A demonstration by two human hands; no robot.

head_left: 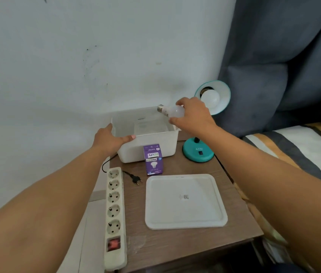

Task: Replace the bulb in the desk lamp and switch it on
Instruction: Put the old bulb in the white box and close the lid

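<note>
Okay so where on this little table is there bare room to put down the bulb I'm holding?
The white tray lies empty, the widest free spot. Bare wood shows between the tray and the table's near edge. The back is crowded: white bin, purple bulb box, teal lamp base. The power strip and loose plug fill the left edge.

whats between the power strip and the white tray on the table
In the head view, a loose black plug lies on the wood between the power strip and the white tray.
</note>
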